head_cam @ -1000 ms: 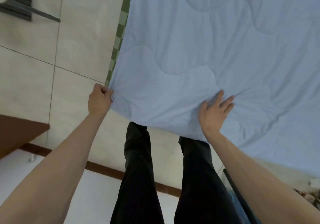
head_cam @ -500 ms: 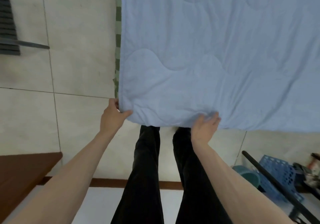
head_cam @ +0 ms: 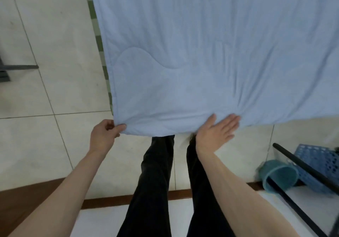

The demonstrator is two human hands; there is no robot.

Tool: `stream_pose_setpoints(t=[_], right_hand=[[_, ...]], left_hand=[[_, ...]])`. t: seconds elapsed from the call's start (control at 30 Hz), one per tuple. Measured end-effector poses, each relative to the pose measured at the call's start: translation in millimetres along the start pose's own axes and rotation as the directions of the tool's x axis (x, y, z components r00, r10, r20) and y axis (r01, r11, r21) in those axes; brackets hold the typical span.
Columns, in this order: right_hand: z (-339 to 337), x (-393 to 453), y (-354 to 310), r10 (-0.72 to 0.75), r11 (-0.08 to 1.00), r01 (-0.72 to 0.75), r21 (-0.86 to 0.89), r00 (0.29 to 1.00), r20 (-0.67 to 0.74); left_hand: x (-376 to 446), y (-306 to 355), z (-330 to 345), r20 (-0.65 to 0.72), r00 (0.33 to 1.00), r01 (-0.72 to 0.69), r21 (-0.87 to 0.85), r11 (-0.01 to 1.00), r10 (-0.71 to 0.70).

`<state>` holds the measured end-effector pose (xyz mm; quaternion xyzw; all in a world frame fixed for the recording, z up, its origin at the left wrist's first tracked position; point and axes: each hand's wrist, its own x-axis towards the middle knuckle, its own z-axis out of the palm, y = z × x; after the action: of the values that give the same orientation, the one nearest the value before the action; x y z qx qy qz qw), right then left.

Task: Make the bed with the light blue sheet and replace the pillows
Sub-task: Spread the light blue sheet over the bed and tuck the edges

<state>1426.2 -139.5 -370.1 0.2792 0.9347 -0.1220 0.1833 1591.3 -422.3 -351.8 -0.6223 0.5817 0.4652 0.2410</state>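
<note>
Bare floor tiles (head_cam: 55, 35) left of sheet (head_cam: 201, 53); right blocked w/ teal bucket (head_cam: 278, 176), blue crate (head_cam: 317, 163), black bar (head_cam: 302, 165).

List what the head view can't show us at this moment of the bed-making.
- Pillows: none in the head view; the bed's far end is cut off by the top edge.
- Mattress: covered by the quilted light blue sheet; only a green checked strip shows.
- Left hand grip: fingertips hidden behind the sheet corner.
- Right hand: flat, palm hidden.
</note>
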Motion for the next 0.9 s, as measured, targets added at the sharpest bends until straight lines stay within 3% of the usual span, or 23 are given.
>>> stream_pose_setpoints(t=[0.07, 0.1, 0.13, 0.17, 0.2, 0.23, 0.3, 0.37, 0.43, 0.5, 0.53, 0.57, 0.63, 0.67, 0.73, 0.77, 0.83, 0.9], right_hand=[[-20.6, -11.2, 49.1, 0.449, 0.880, -0.459, 0.119, 0.888, 0.104], [-33.7, -17.5, 59.9, 0.511, 0.846, -0.526, 0.089, 0.847, 0.144], [-45.1, -20.4, 59.0, 0.473, 0.875, -0.484, 0.023, 0.863, 0.175], [-54.6, -18.1, 48.2, 0.359, 0.932, -0.364, -0.006, 0.916, 0.181], [-63.1, -9.7, 28.9, 0.194, 0.980, -0.200, 0.021, 0.967, 0.165], [-69.8, 2.9, 3.0, 0.032, 0.997, -0.041, 0.069, 0.992, 0.122], [-79.6, 37.6, -62.1, -0.223, 0.965, 0.215, 0.150, 0.974, 0.039], [-83.2, 78.6, -122.7, -0.409, 0.898, 0.404, 0.175, 0.912, -0.007], [-81.7, 119.3, -154.6, -0.603, 0.795, 0.603, 0.057, 0.797, -0.027], [-77.5, 156.3, -147.0, -0.730, 0.680, 0.726, -0.101, 0.684, 0.001], [-74.3, 168.4, -127.2, -0.713, 0.693, 0.706, -0.147, 0.701, 0.011], [-72.4, 175.5, -97.1, -0.626, 0.770, 0.617, -0.163, 0.780, 0.000], [-76.9, 175.1, -15.5, -0.224, 0.971, 0.218, -0.096, 0.973, -0.062], [-82.9, 169.6, 24.7, 0.038, 0.999, -0.038, -0.005, 0.998, -0.049], [-102.3, 157.8, 75.5, 0.454, 0.881, -0.458, 0.118, 0.889, 0.065], [-112.0, 153.3, 85.9, 0.505, 0.852, -0.512, 0.111, 0.859, 0.086], [-130.4, 157.3, 77.1, 0.359, 0.929, -0.360, 0.082, 0.933, 0.035], [-149.7, 185.7, 43.8, 0.068, 0.994, -0.063, 0.091, 0.997, -0.048]], left_hand=[[-12.1, 11.0, 1.0, -0.021, 0.999, 0.031, 0.032, 0.999, -0.030], [-20.9, 21.3, 1.8, -0.082, 0.997, 0.014, 0.066, 0.998, -0.009], [-29.8, 33.7, 3.7, -0.181, 0.981, -0.052, 0.110, 0.993, 0.072], [-38.9, 49.7, 8.5, -0.288, 0.931, -0.180, 0.173, 0.968, 0.225], [-47.7, 70.3, 18.0, -0.351, 0.836, -0.345, 0.260, 0.902, 0.421], [-54.0, 94.0, 32.2, -0.329, 0.718, -0.504, 0.360, 0.785, 0.613], [-54.9, 141.3, 73.0, -0.072, 0.485, -0.708, 0.553, 0.439, 0.872], [-37.2, 172.2, 111.8, 0.194, 0.317, -0.736, 0.667, 0.112, 0.928], [-6.5, 180.5, 129.8, 0.284, 0.239, -0.690, 0.723, -0.043, 0.928], [27.9, 168.9, 125.0, 0.238, 0.239, -0.640, 0.768, -0.032, 0.942], [40.6, 158.2, 115.1, 0.162, 0.300, -0.608, 0.792, 0.058, 0.940], [48.8, 146.1, 102.4, 0.058, 0.395, -0.573, 0.796, 0.196, 0.917], [50.5, 122.0, 74.7, -0.108, 0.583, -0.487, 0.748, 0.452, 0.806], [48.5, 113.4, 61.9, -0.135, 0.630, -0.451, 0.737, 0.503, 0.764], [41.8, 113.5, 47.6, -0.163, 0.672, -0.388, 0.753, 0.532, 0.722], [36.2, 123.0, 48.7, -0.209, 0.684, -0.346, 0.751, 0.563, 0.699], [17.6, 151.2, 70.2, -0.293, 0.661, -0.305, 0.736, 0.604, 0.691], [-14.4, 176.6, 119.6, -0.189, 0.575, -0.417, 0.769, 0.484, 0.796]])
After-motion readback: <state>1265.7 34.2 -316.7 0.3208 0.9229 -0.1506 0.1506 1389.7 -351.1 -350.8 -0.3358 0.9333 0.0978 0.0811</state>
